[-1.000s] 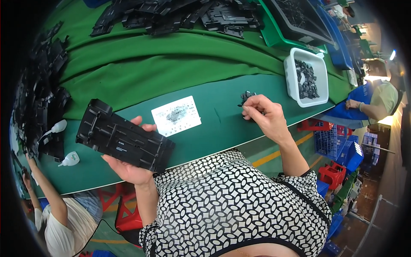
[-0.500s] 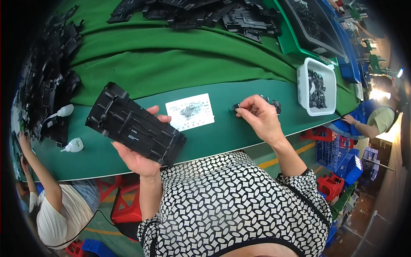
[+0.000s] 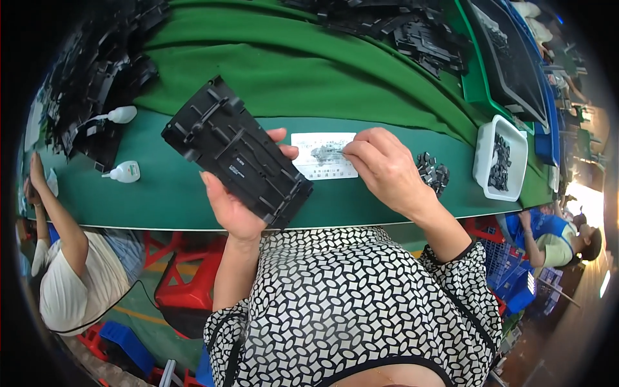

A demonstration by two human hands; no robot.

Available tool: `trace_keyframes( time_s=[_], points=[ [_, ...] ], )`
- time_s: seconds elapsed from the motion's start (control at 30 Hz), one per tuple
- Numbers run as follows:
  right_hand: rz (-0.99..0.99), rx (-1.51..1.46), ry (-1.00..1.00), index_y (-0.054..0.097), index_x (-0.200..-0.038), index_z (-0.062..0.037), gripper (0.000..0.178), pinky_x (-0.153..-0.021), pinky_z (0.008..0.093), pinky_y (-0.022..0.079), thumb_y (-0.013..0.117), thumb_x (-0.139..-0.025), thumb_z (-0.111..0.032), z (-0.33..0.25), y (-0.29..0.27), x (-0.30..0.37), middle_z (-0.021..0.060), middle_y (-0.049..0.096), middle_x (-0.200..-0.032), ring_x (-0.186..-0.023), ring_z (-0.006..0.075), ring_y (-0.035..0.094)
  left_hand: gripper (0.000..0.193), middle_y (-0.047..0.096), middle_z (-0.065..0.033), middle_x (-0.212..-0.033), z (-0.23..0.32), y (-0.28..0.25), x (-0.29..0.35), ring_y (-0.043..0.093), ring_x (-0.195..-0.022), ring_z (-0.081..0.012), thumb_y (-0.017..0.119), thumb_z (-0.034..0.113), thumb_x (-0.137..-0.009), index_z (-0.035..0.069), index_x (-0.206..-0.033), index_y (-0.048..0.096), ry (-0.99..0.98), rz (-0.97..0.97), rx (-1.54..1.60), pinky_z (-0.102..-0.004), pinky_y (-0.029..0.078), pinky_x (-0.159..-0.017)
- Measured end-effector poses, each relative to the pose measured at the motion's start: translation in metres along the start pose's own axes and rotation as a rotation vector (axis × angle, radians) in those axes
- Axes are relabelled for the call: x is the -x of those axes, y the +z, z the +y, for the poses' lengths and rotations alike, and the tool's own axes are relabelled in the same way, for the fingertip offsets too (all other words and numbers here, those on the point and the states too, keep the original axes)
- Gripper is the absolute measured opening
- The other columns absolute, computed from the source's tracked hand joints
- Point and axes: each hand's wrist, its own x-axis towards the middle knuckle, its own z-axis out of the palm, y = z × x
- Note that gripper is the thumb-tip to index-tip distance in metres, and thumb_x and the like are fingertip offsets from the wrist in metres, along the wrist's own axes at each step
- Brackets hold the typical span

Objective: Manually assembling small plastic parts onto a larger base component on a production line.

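My left hand grips a long black plastic panel by its lower end, tilted, with its ribbed face showing. The thumb lies along the near side and the fingers come round the far side. My right hand is closed in a pinch over a white card with dark smudges on it. A small black plastic piece is between those fingertips, mostly hidden by them. Beside the right wrist lies a small pile of black plastic pieces on the green tabletop.
A white bin of small black parts stands on the right, near a green crate. Stacks of black panels lie on green cloth, with more at left. Two white squeeze bottles stand left. Co-workers sit at both sides.
My right hand has moved left, bringing the small black piece from the bare tabletop to the smudged card. The view has shifted; the left hand still holds the panel.
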Motion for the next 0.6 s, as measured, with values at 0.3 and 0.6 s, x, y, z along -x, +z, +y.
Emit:
trace_keyframes(
  time_s=[0.3,0.6],
  points=[
    [-0.126,0.17,-0.125,0.06,-0.084,-0.0027,0.013,-0.067,0.0355,0.044,0.062,-0.072,-0.002,-0.003,0.008,-0.01,0.0074,0.052,-0.079,-0.074,0.0243,0.053,0.08,0.045,-0.0279,-0.13,0.0,0.0,0.0,0.057,-0.103,-0.0371,0.023,0.066,-0.092,0.002,-0.14,0.032,0.001,0.012,-0.026,-0.0468,0.049,-0.086],
    [-0.159,0.155,-0.122,0.061,-0.086,-0.0031,0.012,-0.068,0.0361,0.044,0.064,-0.074,-0.003,-0.007,0.011,-0.015,0.0072,0.054,-0.08,-0.074,0.0248,0.055,0.084,0.049,-0.0267,-0.126,0.0,0.001,0.0,0.059,-0.105,-0.0338,0.021,0.067,-0.091,-0.002,-0.137,0.032,-0.006,0.019,0.0,-0.0425,0.049,-0.087]
  ],
)
